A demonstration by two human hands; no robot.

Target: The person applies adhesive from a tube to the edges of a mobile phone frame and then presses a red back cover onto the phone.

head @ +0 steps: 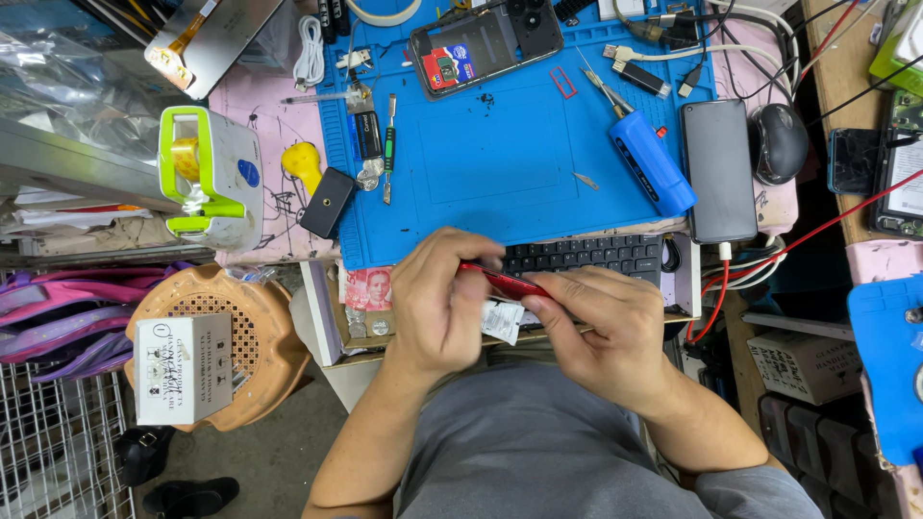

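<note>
**Two hands gripping a thin red phone over the keyboard drawer**

The left hand is curling its fingers around the near end of a slim red phone, and the right hand is pinching the other end between thumb and fingertips. The phone is showing edge-on only, just in front of the black keyboard, so its face and back are staying out of sight, and most of its length is disappearing behind the two hands. A small white packet is hanging between the hands; which fingers are holding it is hard to tell.

Beyond them, the blue work mat is lying across the bench. On it, an opened phone is sitting near the far edge, partly cut off by the top of the frame, and a blue cylindrical tool is resting at an angle toward the right. A dark phone is lying face up just beside the mat, with a black mouse next to it. A red cable is running off to the right, its far end leaving the frame. To the left, a white and green device is standing on the pink surface, and a white box is sitting on an orange stool below.
</note>
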